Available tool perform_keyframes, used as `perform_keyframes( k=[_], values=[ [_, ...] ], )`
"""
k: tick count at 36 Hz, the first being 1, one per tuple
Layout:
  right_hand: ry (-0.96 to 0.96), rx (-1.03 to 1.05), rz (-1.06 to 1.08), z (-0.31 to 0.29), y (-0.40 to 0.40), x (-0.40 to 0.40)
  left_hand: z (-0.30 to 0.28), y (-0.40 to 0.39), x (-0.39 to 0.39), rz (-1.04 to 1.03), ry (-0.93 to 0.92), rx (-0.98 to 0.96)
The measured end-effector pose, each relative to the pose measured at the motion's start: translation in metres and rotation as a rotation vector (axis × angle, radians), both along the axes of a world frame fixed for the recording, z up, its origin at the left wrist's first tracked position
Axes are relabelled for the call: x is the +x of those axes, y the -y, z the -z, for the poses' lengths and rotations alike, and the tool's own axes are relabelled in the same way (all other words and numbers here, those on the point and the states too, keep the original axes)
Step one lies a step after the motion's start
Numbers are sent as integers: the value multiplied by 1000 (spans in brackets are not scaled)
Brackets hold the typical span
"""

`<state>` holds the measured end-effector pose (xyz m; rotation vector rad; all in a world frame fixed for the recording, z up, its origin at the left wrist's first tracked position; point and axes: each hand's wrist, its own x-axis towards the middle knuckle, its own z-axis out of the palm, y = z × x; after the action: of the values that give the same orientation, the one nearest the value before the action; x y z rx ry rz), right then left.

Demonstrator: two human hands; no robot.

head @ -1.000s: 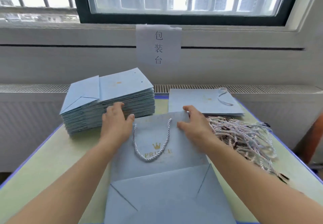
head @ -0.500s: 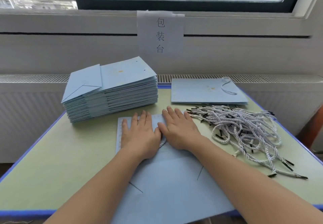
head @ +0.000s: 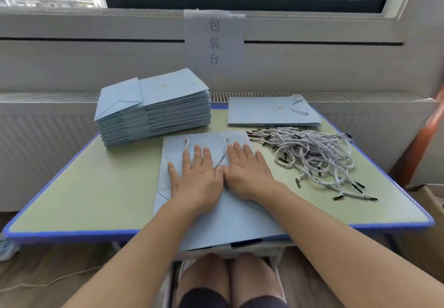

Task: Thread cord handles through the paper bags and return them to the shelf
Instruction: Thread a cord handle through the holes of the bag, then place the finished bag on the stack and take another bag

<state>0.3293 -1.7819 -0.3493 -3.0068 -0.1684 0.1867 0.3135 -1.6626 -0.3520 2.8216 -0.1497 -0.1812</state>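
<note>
Left hand (head: 195, 180) palm down, fingers straight and slightly spread. Right hand (head: 247, 174) likewise flat, palm down, just beside it, thumbs nearly touching. Both bare forearms extend from the near edge, converging toward centre.

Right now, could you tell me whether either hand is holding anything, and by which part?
Nothing is gripped. The left hand and right hand press flat, fingers straight, on the paper bag, beside its cord handle.

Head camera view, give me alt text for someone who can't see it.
Both hands, left and right, press flat on a blue paper bag with a cord handle on a green table. Behind: a stack of bags, loose cords.
</note>
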Motion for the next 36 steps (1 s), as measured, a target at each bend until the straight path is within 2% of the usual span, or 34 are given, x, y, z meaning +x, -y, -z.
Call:
perform_keyframes(
  k=[7,13,17,20,24,27,29,31,34,36],
  values=[
    [-26,-7,-7,3,0,-1,5,3,-1,21,-27,41],
    [41,-23,10,-7,4,-14,-7,-8,-9,-30,72,-184],
    [-40,-5,-8,-7,11,-28,-6,-20,-16,-25,38,-4],
    [-33,14,0,2,10,-32,1,-19,-17,-37,-24,42],
    [14,39,9,7,8,-34,5,-18,-19,-34,-10,37],
    [53,225,102,1,12,-27,3,-23,-17,-118,28,-115],
    [116,430,178,-9,13,-18,2,-25,-17,-156,74,-181],
    [137,676,286,-22,18,-5,1,-25,-19,-149,107,-167],
    [47,1090,493,-36,34,18,1,-23,-23,-118,147,-160],
    [-45,1244,524,-47,44,25,-2,-24,-21,-65,176,-256]
  ],
)
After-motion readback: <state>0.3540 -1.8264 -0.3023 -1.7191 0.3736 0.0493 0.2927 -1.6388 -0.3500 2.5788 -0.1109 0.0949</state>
